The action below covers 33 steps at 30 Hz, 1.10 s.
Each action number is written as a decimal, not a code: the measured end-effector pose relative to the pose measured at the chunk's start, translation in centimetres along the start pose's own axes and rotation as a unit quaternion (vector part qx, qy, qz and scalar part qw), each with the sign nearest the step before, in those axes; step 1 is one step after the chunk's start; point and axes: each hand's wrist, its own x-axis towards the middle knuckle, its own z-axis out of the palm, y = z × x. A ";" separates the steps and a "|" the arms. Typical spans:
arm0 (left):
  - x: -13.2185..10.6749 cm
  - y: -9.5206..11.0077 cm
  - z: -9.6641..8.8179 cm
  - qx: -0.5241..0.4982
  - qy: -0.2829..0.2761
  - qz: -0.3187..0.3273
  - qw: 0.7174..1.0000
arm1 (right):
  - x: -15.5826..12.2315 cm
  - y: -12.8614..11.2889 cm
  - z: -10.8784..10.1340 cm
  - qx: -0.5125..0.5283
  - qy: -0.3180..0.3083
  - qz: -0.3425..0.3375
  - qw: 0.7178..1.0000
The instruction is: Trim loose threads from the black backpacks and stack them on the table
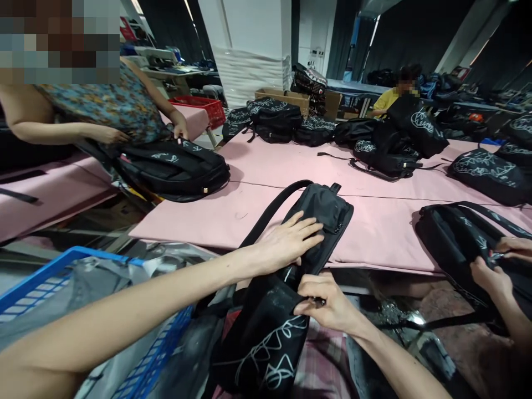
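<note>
Straddling the near edge of the pink table (386, 233), the black backpack (268, 305) hangs partly off it. Left hand (286, 244): laid flat, spread over its upper panel (320, 202). Right hand (326, 302): pinching a fabric edge. Judged light, soft, floppy; top handle (336, 188) likely the firmest hold.

No word, brand or number can be read. Looping, letter-like white marks (276, 374) stand on the nearest black backpack (260, 310), and a white scrawl (424, 119) on a heaped backpack (402, 117) farther off is too small to decipher.
</note>
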 end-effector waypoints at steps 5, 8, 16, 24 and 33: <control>-5.1 1.3 -1.6 -0.142 -0.058 0.001 0.988 | -0.3 0.3 -0.1 -0.026 -0.013 -0.015 0.999; -7.3 2.3 -1.1 -0.158 -0.075 -0.062 0.983 | -0.4 0.5 0.1 -0.040 -0.032 -0.038 0.998; -10.5 4.9 1.2 -0.154 -0.018 -0.090 0.984 | -3.3 1.1 1.9 -0.235 -0.095 -0.065 0.965; -14.1 7.0 6.3 -0.042 0.176 -0.065 0.981 | -4.5 1.8 4.6 -0.406 -0.068 -0.169 0.896; -14.4 5.8 4.9 -0.054 0.193 -0.075 0.977 | -3.2 1.9 5.1 -0.397 -0.057 -0.193 0.896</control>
